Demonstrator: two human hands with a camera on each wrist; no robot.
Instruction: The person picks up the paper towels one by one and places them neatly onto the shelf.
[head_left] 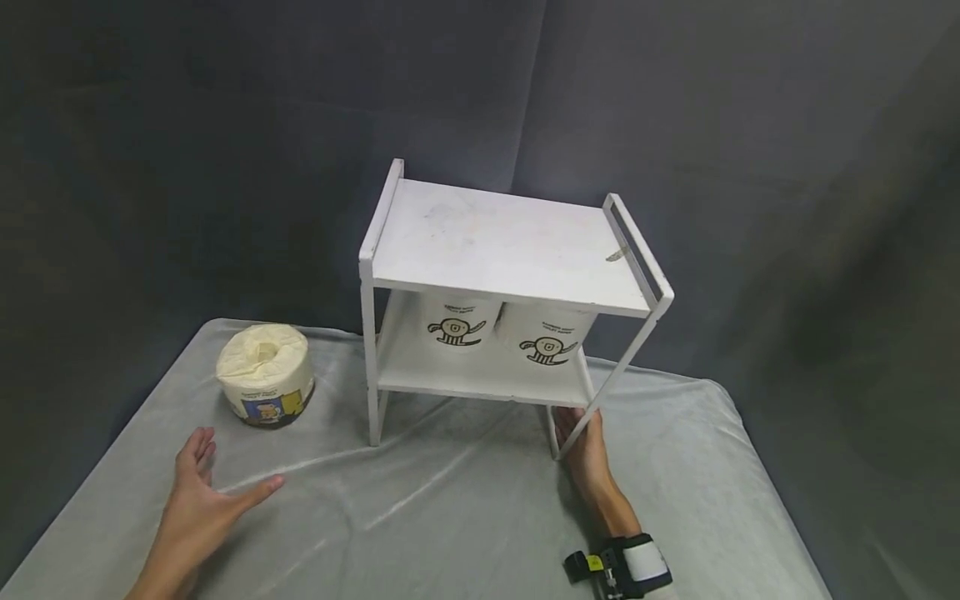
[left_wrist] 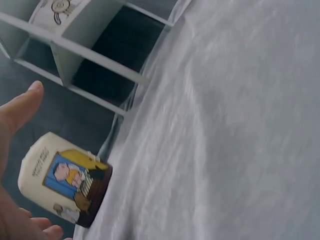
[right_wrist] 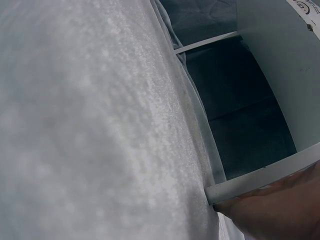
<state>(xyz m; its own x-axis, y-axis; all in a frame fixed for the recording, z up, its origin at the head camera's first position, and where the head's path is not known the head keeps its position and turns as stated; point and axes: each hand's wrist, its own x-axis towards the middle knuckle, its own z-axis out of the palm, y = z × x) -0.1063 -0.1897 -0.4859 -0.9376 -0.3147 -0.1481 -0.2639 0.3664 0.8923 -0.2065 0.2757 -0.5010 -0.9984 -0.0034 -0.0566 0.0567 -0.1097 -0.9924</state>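
Note:
In the head view my left hand (head_left: pixel 197 508) is spread, thumb apart from the fingers, with nothing in it. Just beyond it a wrapped toilet paper roll (head_left: pixel 264 375) stands upright on the cloth; the left wrist view shows the roll's picture label (left_wrist: pixel 70 177) between thumb and fingers, apart from them. My right hand (head_left: pixel 588 458) is low at the right side of a white two-tier shelf (head_left: pixel 510 242), against its front leg (right_wrist: pixel 265 172). That leg partly hides the fingers. On the lower tier sit two white toilet paper rolls (head_left: pixel 456 323) with dog drawings, partly covered by the top board.
A grey cloth (head_left: pixel 427 517) with creases covers the table. Behind it hangs a dark grey curtain (head_left: pixel 300 167). The shelf's raised side rails (head_left: pixel 382 208) stand above its top board. A black strap with a device (head_left: pixel 618 567) is on the right wrist.

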